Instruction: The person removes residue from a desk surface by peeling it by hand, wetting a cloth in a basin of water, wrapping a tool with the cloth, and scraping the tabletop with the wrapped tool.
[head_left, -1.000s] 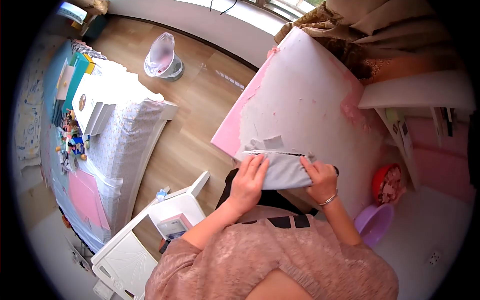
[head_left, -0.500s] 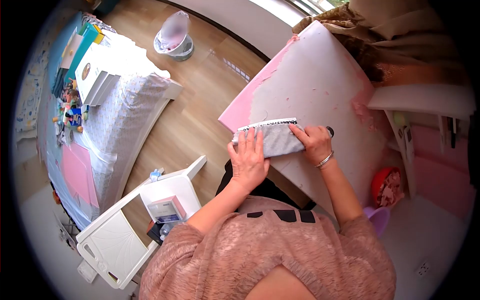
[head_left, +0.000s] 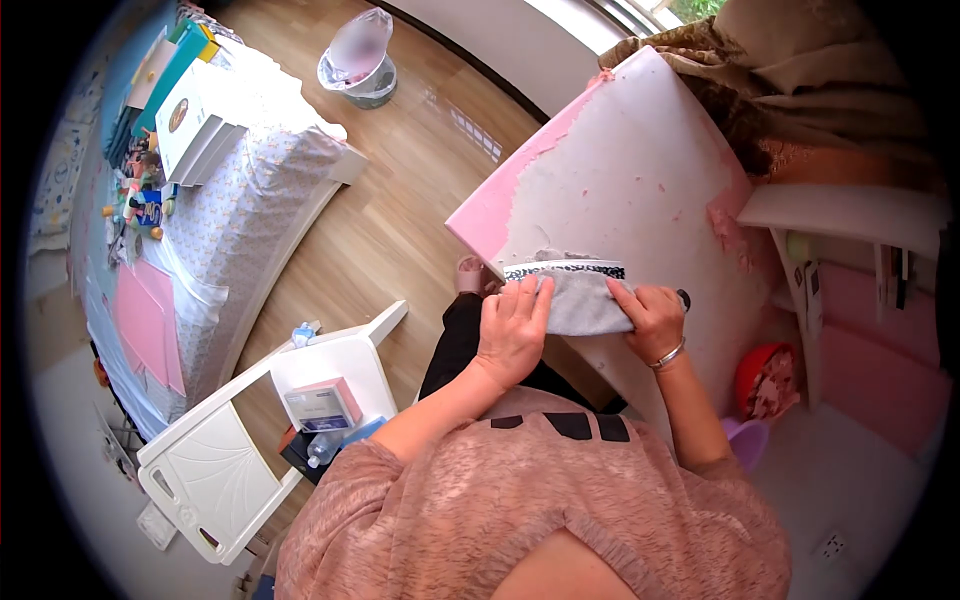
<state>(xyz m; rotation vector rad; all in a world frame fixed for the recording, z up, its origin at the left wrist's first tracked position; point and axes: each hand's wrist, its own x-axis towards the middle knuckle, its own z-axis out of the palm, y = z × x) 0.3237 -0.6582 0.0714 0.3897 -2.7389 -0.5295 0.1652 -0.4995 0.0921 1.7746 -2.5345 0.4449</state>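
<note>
A grey cloth is folded over what looks like a knife, lying across the near end of the desk. Beyond the cloth shows its white edge with a black pattern, and a dark handle end sticks out at the right. My left hand presses its fingers on the cloth's left part. On the right, my right hand is closed round the cloth and handle end, thumb on top. The desk top is whitish, with torn pink film along its edges. Thin scraps lie just beyond the blade.
A red bowl of pink scraps and a purple tub stand at the right. At the left are a white chair holding a tissue box, and a bed with boxes. A lined bin stands on the floor.
Both hands and the cloth-covered blade have come nearer my body and slightly right. The view has shifted a little, and a foot now shows beside the desk.
</note>
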